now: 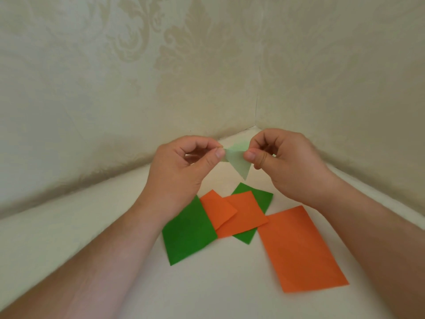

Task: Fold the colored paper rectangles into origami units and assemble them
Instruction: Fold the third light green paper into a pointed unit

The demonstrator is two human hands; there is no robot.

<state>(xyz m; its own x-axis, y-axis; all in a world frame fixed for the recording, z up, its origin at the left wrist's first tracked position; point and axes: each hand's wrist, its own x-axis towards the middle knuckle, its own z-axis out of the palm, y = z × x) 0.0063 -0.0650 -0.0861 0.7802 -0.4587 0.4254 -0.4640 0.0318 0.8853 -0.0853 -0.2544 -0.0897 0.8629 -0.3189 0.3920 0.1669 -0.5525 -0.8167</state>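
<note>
Above the table I hold a small folded pale-green paper unit (238, 161), its point hanging down. My left hand (184, 171) pinches its left corner between thumb and forefinger. My right hand (287, 164) pinches its right corner the same way. Below them lie flat paper rectangles: a dark green one (187, 233) at the left, two overlapping orange ones (218, 208) (243, 217) in the middle, another green one (264, 199) partly hidden under them, and a larger orange rectangle (301, 249) at the right.
The papers lie on a cream tabletop (92, 238) set into a corner. Patterned beige walls (138, 88) close it off behind and at the right.
</note>
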